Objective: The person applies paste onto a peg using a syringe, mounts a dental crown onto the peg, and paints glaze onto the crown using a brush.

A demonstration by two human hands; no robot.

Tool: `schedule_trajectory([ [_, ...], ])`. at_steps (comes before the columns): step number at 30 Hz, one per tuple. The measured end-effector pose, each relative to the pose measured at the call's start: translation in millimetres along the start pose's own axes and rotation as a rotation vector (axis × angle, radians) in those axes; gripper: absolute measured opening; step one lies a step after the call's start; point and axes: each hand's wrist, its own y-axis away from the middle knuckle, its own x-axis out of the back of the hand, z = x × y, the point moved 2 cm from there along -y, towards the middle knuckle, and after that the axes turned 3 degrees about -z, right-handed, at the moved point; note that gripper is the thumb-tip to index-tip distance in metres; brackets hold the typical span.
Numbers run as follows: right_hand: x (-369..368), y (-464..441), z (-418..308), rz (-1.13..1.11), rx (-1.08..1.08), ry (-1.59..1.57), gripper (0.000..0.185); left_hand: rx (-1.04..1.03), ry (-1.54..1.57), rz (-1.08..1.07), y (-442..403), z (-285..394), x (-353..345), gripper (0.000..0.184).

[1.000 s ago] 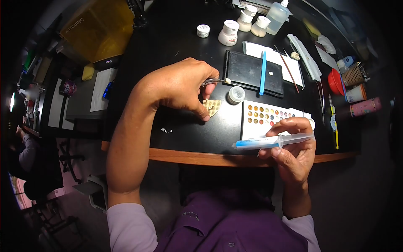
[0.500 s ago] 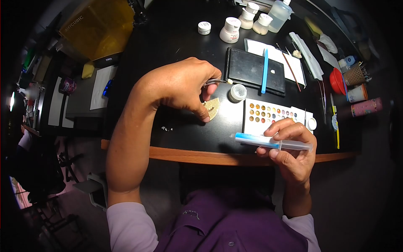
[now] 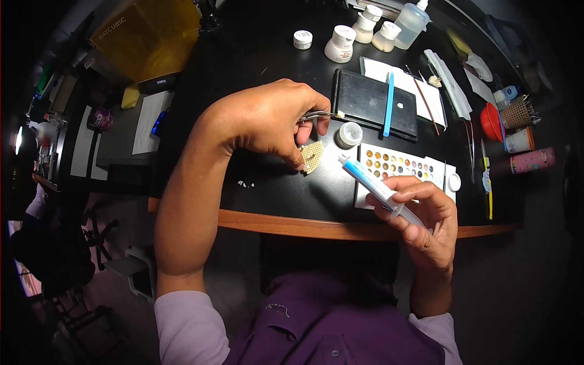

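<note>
My left hand (image 3: 271,118) arches over the table, its fingers closed round metal tweezers (image 3: 317,114). At the tips sits a small cream-coloured piece like a tooth crown (image 3: 340,114). The thumb of that hand is at the edge of a tan honeycomb tray (image 3: 312,156) lying on the table. My right hand (image 3: 437,213) grips a clear syringe (image 3: 371,181) with a blue-and-white label, tilted with its nozzle up and to the left. Between the tweezer tips and the nozzle stands a small open jar (image 3: 349,135) with greyish contents.
A white palette (image 3: 361,188) of coloured wells lies beneath the right hand's side. Behind it are a black slab (image 3: 350,91) with a blue stick (image 3: 389,103), white bottles (image 3: 339,45) and a brush (image 3: 426,97). White crumbs (image 3: 246,184) lie near the wooden table edge (image 3: 274,222).
The syringe has swung from nearly level to a slant, its nozzle now raised toward the small jar. My left hand still holds the tweezers in much the same place; the view has shifted slightly.
</note>
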Motion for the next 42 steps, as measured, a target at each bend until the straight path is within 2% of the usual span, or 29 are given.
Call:
schedule_trajectory([
  [2,4,4,0,0.011,-0.03,0.035,0.03,-0.014,0.007,-0.023,-1,-2,-2,0.044],
  [5,-7,4,2,0.131,-0.031,0.26,0.029,-0.027,0.015,-0.04,-3,-4,-4,0.041],
  [8,-8,0,8,0.109,0.15,0.637,0.026,-0.009,0.001,-0.051,-4,-3,-4,0.037],
  [9,-18,-2,9,0.186,0.186,0.621,0.023,0.001,-0.006,-0.055,-4,-3,-4,0.036],
  [13,-22,-12,14,0.202,0.343,0.841,0.025,0.048,0.001,-0.045,-6,-4,-6,0.033],
  [24,-21,-24,24,0.291,0.359,0.911,0.025,0.007,-0.015,-0.02,-6,-3,-6,0.041],
  [33,-18,-23,27,0.305,0.395,0.927,0.026,-0.007,0.119,-0.028,-4,-4,-7,0.045],
  [42,-17,-23,28,0.275,0.444,0.95,0.025,0.014,0.02,-0.033,-5,-3,-5,0.042],
])
